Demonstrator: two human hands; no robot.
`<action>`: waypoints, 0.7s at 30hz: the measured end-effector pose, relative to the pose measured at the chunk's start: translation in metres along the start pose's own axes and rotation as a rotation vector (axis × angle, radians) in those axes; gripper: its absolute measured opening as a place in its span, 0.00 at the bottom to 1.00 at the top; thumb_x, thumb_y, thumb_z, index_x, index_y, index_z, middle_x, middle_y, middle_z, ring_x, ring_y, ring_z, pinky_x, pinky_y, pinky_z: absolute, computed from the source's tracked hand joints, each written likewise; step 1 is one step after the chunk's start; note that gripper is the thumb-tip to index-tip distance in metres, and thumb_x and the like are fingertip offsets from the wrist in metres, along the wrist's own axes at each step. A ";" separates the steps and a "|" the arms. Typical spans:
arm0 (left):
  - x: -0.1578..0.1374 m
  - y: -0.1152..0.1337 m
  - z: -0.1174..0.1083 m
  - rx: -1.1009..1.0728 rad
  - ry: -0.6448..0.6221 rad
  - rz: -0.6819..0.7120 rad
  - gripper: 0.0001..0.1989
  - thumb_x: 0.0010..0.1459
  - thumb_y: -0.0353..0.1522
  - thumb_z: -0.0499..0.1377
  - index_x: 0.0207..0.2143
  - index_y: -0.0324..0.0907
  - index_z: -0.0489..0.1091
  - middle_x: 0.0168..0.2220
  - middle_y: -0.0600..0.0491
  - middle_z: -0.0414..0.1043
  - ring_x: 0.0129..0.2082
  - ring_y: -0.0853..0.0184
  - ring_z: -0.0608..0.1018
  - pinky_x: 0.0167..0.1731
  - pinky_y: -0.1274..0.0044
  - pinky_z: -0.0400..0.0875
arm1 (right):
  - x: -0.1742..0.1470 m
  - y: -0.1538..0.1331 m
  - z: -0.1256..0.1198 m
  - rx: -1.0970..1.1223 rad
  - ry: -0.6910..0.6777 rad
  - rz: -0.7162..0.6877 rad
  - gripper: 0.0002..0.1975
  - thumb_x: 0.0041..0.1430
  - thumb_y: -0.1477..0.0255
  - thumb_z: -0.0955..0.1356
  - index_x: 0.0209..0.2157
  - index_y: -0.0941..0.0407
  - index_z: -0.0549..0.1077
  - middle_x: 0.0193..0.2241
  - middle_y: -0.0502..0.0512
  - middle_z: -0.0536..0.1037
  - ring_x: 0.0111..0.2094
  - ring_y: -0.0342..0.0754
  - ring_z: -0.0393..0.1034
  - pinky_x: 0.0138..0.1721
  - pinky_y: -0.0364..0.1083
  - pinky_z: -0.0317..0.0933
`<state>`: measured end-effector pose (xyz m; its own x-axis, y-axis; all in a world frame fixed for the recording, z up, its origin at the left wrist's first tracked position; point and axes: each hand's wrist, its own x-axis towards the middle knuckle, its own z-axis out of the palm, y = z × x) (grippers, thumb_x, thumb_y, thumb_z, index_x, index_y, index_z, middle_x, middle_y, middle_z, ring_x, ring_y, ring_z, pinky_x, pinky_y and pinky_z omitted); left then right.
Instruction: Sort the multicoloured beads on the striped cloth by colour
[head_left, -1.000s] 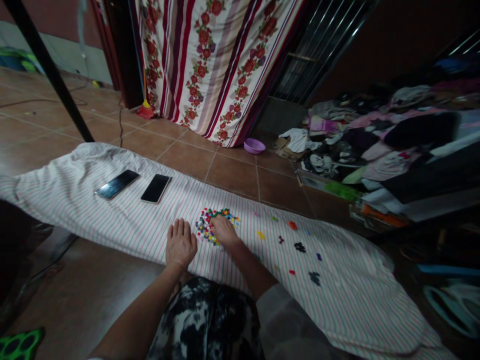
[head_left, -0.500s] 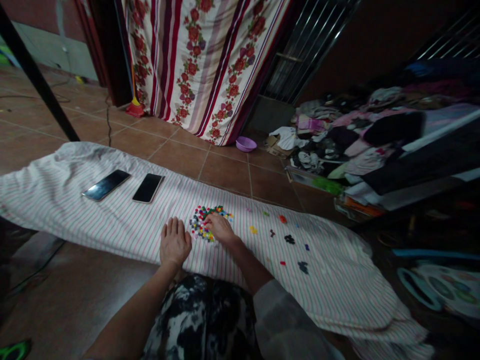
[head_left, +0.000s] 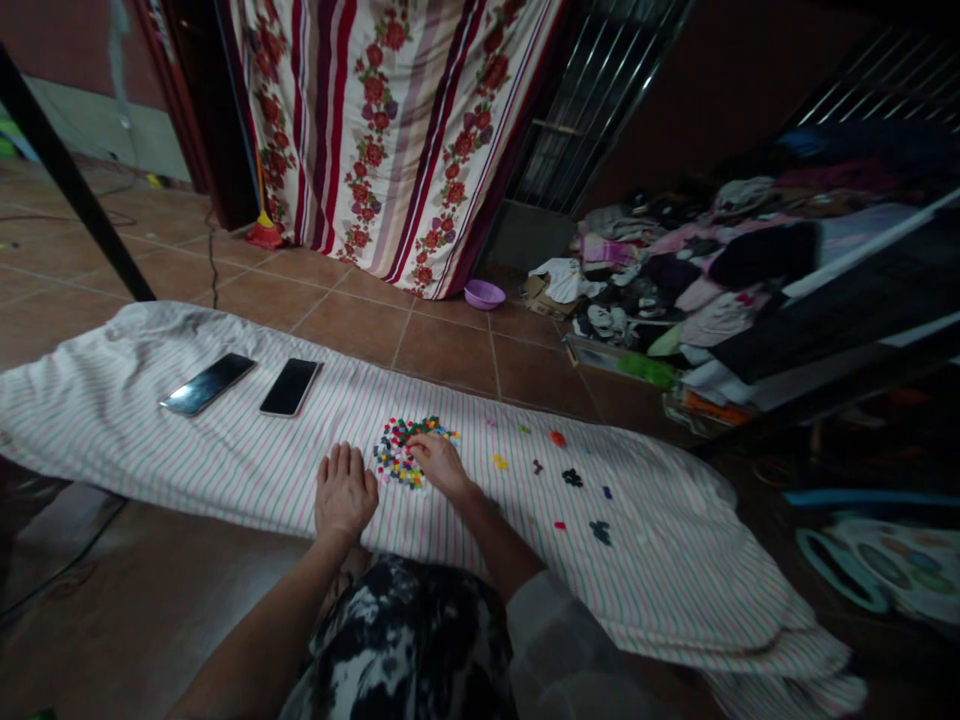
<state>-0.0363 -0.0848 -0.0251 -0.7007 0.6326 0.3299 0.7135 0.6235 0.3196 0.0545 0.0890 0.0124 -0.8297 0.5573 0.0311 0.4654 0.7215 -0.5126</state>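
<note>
A mixed pile of small coloured pieces (head_left: 397,462) lies on the striped cloth (head_left: 247,470). My right hand (head_left: 441,464) reaches over the pile from the right, its fingertips pinched together among the pieces; what they hold, if anything, is too small to make out. Flat on the cloth to the left of the pile rests my left hand (head_left: 346,490), fingers stretched out, holding nothing. Right of the pile are small single-colour groups: yellow pieces (head_left: 500,461), orange pieces (head_left: 557,438), black pieces (head_left: 572,478), dark grey pieces (head_left: 601,532) and a red piece (head_left: 559,525).
Two phones, one (head_left: 210,384) and another (head_left: 291,387), lie on the cloth at the left. Beyond its far edge stand a purple basin (head_left: 484,294) and a floral curtain (head_left: 367,130). Heaped clothes (head_left: 675,270) fill the right side.
The camera view has shifted slightly. My right hand stays pinched over the pile, with its fingers moved only a little; my left hand remains flat on the cloth.
</note>
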 end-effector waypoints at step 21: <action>0.000 0.000 -0.005 0.140 -0.005 0.053 0.25 0.64 0.34 0.46 0.56 0.29 0.70 0.60 0.35 0.69 0.63 0.49 0.68 0.62 0.59 0.59 | -0.082 0.132 -0.080 0.093 0.629 0.357 0.13 0.51 0.74 0.62 0.32 0.55 0.78 0.34 0.59 0.80 0.38 0.52 0.74 0.45 0.50 0.66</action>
<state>-0.0357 -0.0868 -0.0210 -0.6619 0.6689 0.3382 0.7425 0.6468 0.1741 0.2088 0.1715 0.0106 -0.2854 0.9030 0.3211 0.6234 0.4294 -0.6534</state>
